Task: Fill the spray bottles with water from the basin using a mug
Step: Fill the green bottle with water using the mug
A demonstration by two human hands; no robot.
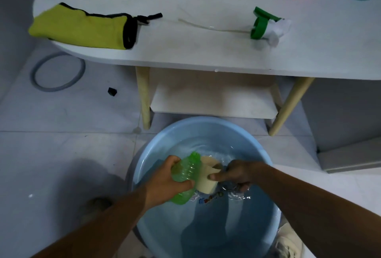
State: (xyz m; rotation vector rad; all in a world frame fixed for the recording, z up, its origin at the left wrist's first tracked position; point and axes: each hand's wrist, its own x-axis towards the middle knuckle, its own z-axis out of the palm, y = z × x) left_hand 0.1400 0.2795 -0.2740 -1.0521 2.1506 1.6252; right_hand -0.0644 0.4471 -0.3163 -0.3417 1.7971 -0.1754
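Above the round blue plastic basin (153, 136): our left hand (165, 182) grips the ribbed green plastic bottle (186, 172), our right hand (237, 172) the beige mug (206, 184); a misaimed pour may spill.

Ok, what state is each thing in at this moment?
Green bottle: uncapped, tilted, gripped by left hand.
Mug: tilted beside the bottle's neck, held by right hand.
Basin: on the floor, holding water.
Spray head: off the bottle, lying on the table.
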